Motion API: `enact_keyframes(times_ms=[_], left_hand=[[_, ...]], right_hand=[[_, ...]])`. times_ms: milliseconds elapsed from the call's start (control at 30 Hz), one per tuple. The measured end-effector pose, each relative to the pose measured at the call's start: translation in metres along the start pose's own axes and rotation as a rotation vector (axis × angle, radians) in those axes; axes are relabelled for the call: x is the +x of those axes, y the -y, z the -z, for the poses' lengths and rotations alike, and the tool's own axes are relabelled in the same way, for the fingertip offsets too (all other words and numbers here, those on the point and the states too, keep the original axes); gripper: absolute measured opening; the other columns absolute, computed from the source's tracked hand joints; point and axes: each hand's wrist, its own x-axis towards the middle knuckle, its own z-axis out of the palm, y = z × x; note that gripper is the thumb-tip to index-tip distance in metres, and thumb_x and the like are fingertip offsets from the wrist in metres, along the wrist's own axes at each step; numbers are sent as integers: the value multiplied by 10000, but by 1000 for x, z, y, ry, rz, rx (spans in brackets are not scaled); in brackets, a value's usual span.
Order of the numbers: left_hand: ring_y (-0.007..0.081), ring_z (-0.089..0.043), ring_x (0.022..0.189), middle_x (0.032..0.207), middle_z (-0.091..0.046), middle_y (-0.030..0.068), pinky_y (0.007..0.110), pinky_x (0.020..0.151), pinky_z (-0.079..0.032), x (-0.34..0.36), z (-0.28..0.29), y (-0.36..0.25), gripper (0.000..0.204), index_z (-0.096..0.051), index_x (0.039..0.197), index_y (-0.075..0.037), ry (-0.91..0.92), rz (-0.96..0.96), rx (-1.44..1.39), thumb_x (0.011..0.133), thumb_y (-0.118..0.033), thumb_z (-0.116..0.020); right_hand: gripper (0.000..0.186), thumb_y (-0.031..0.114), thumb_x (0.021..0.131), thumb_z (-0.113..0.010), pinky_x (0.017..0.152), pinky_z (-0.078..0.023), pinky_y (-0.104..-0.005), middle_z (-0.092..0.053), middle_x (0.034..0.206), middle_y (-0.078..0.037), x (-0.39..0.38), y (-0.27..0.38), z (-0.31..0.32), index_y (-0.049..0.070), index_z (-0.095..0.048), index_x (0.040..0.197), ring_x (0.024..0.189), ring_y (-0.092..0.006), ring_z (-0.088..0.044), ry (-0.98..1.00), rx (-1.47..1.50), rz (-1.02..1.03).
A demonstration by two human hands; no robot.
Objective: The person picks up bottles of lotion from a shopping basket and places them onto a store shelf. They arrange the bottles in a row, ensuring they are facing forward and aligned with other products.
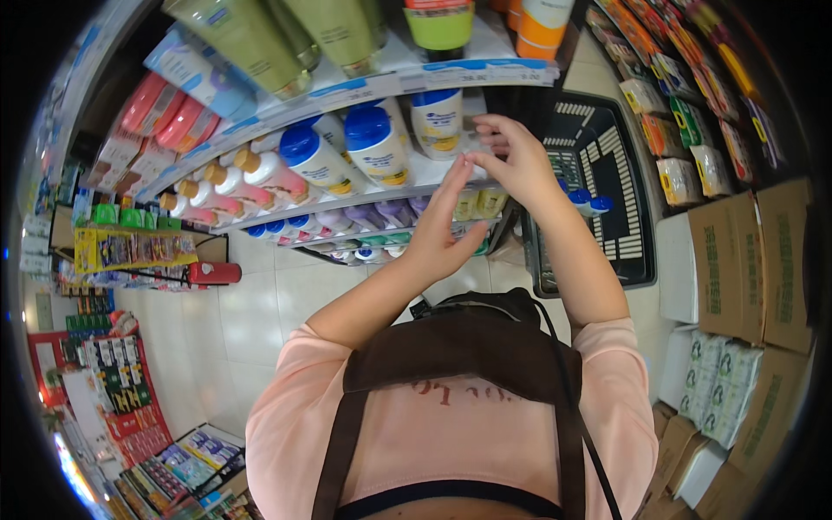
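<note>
White shampoo-like bottles with blue caps stand on the middle shelf; a front bottle (pixel 374 146) and another bottle (pixel 438 124) are close to my hands. My right hand (pixel 518 160) is raised at the shelf's right end, fingers spread and bent, beside that second bottle and apart from it. Just below and left of it is my left hand (pixel 440 232), held edge-on in front of the shelf with its thumb apart from straight fingers. Their fingertips come close together; neither hand holds anything. White bottles with wooden-looking caps (pixel 273 173) stand further left.
A dark shopping basket (pixel 637 247) stands to the right, with blue-capped items (pixel 589 204) inside. Green tubes (pixel 251 48) fill the shelf above. Cardboard boxes (pixel 728 260) and hanging packs (pixel 680 178) line the right side. A fire extinguisher (pixel 214 274) is at left.
</note>
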Motion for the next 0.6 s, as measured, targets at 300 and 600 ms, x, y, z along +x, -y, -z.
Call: enact_keyframes(times_ms=[300, 600], left_hand=[[207, -513, 1086, 1200, -524, 81, 324, 887, -439, 22, -46, 2, 373, -553, 1195, -92, 416, 129, -206, 829, -108, -619], [208, -515, 1066, 1145, -509, 121, 313, 870, -447, 55, -166, 71, 492, -530, 1239, -101, 608, 597, -412, 778, -201, -667]], right_hand=[[153, 92, 859, -646, 717, -460, -215, -614, 880, -6, -118, -31, 87, 19, -612, 990, 795, -74, -573, -172, 138, -220], [246, 194, 810, -680, 699, -486, -280, -646, 824, -67, -178, -149, 134, 33, -640, 991, 732, -153, -603, -162, -111, -631]])
